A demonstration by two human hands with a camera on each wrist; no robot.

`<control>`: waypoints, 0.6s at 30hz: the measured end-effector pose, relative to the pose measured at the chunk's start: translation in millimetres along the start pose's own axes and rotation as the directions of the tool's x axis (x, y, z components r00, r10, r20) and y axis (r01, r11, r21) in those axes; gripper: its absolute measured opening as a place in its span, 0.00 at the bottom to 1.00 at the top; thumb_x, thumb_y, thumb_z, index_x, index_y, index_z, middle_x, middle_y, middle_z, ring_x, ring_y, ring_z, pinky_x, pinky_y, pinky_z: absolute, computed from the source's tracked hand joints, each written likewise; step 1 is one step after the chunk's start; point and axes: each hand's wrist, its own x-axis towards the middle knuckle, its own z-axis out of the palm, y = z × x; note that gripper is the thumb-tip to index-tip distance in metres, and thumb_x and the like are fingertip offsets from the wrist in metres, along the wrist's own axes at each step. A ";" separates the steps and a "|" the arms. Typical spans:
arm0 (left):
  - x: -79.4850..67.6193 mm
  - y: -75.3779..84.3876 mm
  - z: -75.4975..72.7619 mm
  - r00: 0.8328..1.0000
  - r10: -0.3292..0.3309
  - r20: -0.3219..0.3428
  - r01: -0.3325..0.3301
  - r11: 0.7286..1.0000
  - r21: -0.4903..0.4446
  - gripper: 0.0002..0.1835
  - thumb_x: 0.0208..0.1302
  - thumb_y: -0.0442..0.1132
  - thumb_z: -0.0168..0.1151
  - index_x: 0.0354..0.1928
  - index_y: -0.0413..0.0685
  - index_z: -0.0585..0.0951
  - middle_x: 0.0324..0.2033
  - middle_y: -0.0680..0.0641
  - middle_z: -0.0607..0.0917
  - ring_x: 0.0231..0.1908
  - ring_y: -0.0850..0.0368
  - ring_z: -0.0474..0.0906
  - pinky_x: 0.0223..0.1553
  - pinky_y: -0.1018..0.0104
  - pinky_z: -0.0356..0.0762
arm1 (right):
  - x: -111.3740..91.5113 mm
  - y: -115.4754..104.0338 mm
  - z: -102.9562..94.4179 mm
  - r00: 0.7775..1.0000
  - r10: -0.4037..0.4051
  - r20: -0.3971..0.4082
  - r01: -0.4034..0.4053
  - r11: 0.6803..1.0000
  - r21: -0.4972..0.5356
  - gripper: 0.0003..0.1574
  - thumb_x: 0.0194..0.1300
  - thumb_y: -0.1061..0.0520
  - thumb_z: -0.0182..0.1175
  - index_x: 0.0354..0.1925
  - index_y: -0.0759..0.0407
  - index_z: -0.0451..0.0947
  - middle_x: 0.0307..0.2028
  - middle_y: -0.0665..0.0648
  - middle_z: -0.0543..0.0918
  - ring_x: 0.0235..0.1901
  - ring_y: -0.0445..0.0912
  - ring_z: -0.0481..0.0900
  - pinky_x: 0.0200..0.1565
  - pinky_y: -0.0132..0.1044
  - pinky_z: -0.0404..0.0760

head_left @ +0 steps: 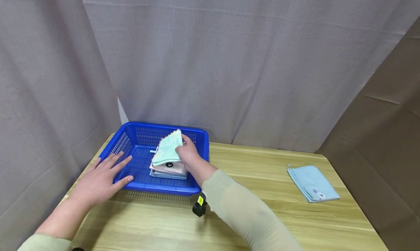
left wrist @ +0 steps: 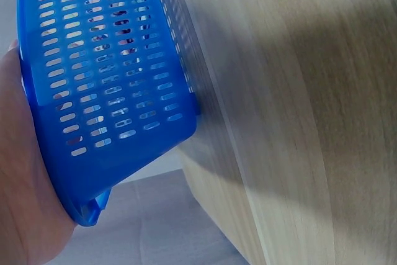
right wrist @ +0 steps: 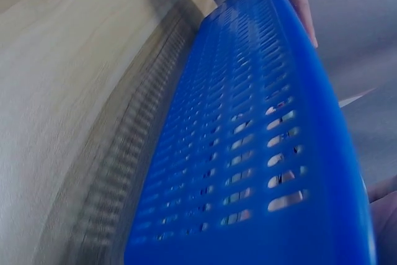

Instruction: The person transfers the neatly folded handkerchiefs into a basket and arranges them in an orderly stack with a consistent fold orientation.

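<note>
A blue slotted plastic basket (head_left: 157, 187) stands at the left of the table. My right hand (head_left: 191, 154) reaches over its front rim and pinches the right side of a folded mint-green towel (head_left: 168, 149), thumb on top. That towel is tilted above a small stack in the basket, with a pink towel (head_left: 178, 168) over a blue-grey towel (head_left: 168, 175). Fingers spread, my left hand (head_left: 101, 178) lies at the basket's front left corner; in the left wrist view its edge meets the rim. The right wrist view shows mostly basket wall (right wrist: 248, 91), hiding the towels' grip.
A folded light-blue towel (head_left: 313, 183) lies on the wooden table (head_left: 256, 170) at the right. Grey curtain (head_left: 229, 61) hangs behind the table, with a brown panel (head_left: 380, 134) along the right. A black wrist device (head_left: 199, 206) sits under my right forearm.
</note>
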 end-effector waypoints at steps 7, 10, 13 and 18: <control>-0.1 0.9 0.0 1.000 0.004 -0.009 -0.004 1.000 -0.001 0.39 0.69 0.70 0.48 0.74 0.55 0.66 0.73 0.37 0.63 0.70 0.31 0.58 0.68 0.32 0.48 | -1.2 1.0 -3.3 0.999 0.039 0.030 -0.039 0.999 -0.022 0.47 0.60 0.76 0.49 0.75 0.52 0.59 0.64 0.63 0.72 0.41 0.50 0.82 0.37 0.36 0.84; 0.0 1.4 -0.4 1.000 0.006 -0.011 -0.006 1.000 -0.004 0.39 0.69 0.69 0.48 0.74 0.55 0.66 0.73 0.37 0.63 0.70 0.31 0.58 0.68 0.32 0.48 | -0.7 1.5 -4.7 0.997 0.052 0.053 -0.051 0.999 -0.011 0.48 0.60 0.77 0.47 0.76 0.53 0.57 0.66 0.64 0.70 0.44 0.52 0.82 0.40 0.39 0.85; 0.2 1.6 -0.2 1.000 0.010 -0.015 -0.010 1.000 -0.007 0.39 0.69 0.69 0.49 0.74 0.54 0.67 0.72 0.37 0.63 0.70 0.31 0.59 0.68 0.32 0.48 | -0.3 2.1 -6.3 0.994 0.065 0.083 -0.065 0.998 -0.004 0.50 0.58 0.78 0.45 0.76 0.55 0.54 0.65 0.65 0.70 0.45 0.54 0.82 0.42 0.41 0.85; 0.3 2.2 -1.1 0.999 0.018 -0.030 -0.019 1.000 -0.010 0.38 0.69 0.68 0.50 0.73 0.54 0.68 0.72 0.37 0.64 0.69 0.33 0.60 0.67 0.33 0.49 | 1.5 4.0 -7.8 0.994 0.045 0.095 -0.042 0.998 -0.038 0.49 0.57 0.78 0.44 0.76 0.60 0.52 0.64 0.65 0.71 0.45 0.53 0.82 0.42 0.40 0.85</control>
